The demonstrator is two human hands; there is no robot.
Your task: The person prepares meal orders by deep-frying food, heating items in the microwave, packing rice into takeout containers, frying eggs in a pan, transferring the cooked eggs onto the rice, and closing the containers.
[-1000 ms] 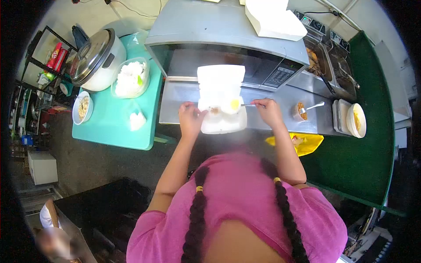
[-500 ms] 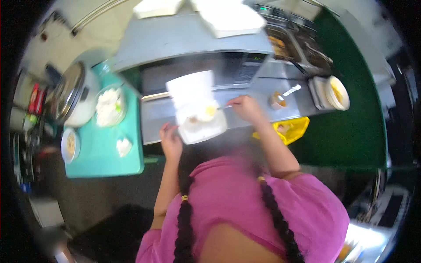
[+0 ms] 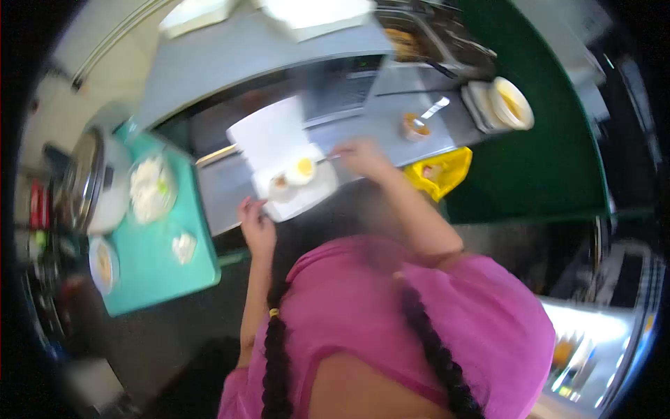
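Note:
A white takeaway box (image 3: pixel 307 199) stands on the steel counter with its lid (image 3: pixel 271 133) raised at the back. Inside it are a piece of egg (image 3: pixel 305 167) with a yellow yolk and a small brown lump of food (image 3: pixel 280 183). At the box's front left corner, the fingers of my left hand (image 3: pixel 257 227) are closed on the rim. My right hand (image 3: pixel 363 159), to the right of the box, pinches a thin utensil whose tip reaches towards the egg; blur hides its exact kind.
Left is a green board (image 3: pixel 150 276) with a bowl of white food (image 3: pixel 152 190), beside a large cooker (image 3: pixel 105 188). To the right are a small cup of sauce (image 3: pixel 415 128), a yellow bag (image 3: pixel 440 173) and a white tub (image 3: pixel 513 105). A steel shelf (image 3: pixel 265 59) overhangs the back.
The camera view has turned, so the counter and the box appear further left and tilted. Both hands keep about the same places at the box.

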